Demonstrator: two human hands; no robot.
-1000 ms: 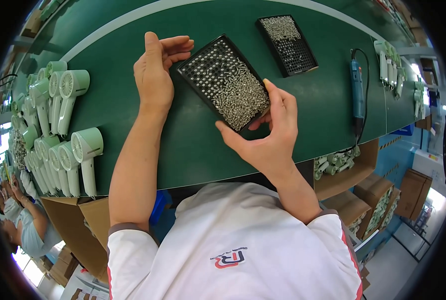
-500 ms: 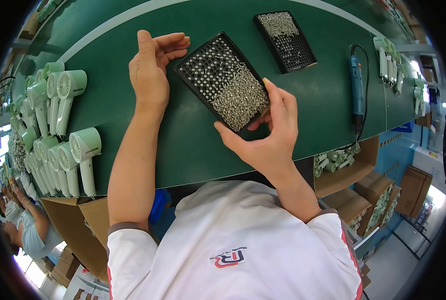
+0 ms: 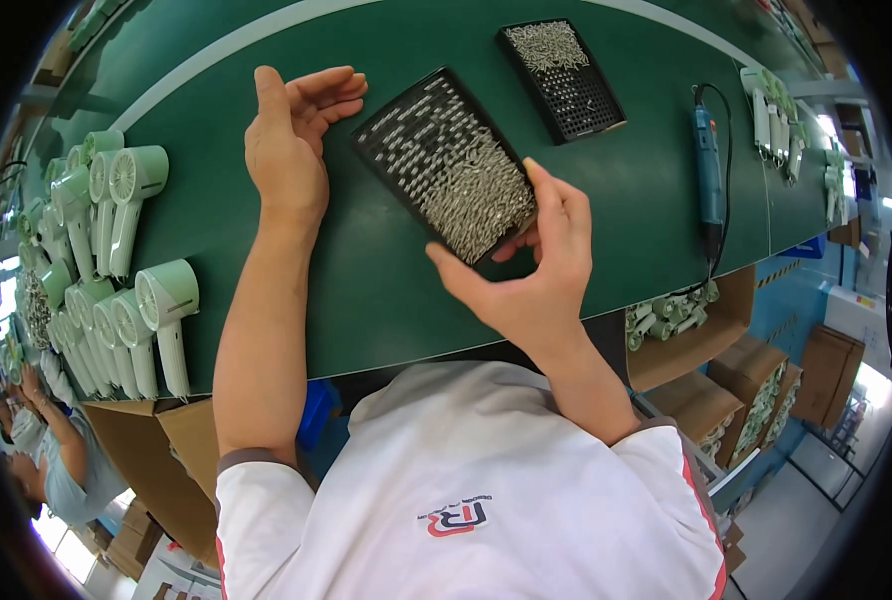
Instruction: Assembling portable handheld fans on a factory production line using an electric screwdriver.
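Note:
My right hand (image 3: pixel 536 265) grips the near right end of a black screw tray (image 3: pixel 406 118), thumb on one side and fingers on the other. Small silver screws (image 3: pixel 476 195) lie heaped over the tray's nearer half. In its farther half, many screws sit in rows in the holes, blurred into short streaks. To the left of the tray, my left hand (image 3: pixel 291 150) is held on edge, fingers stretched out and thumb up, a small gap from the tray's side. Nothing is in the left hand.
A second black tray (image 3: pixel 573 100) with screws at its far end lies beyond. An electric screwdriver (image 3: pixel 708 180) with a cord rests at the right. Pale green handheld fans (image 3: pixel 166 300) stand at the left. Open cartons (image 3: pixel 691 350) are below the table's edge; a person (image 3: pixel 66 455) is at far left.
My left hand has shifted slightly left, widening its gap from the tray. The screws in the far rows now look streaked, as if the tray is shaking. My right hand keeps its grip.

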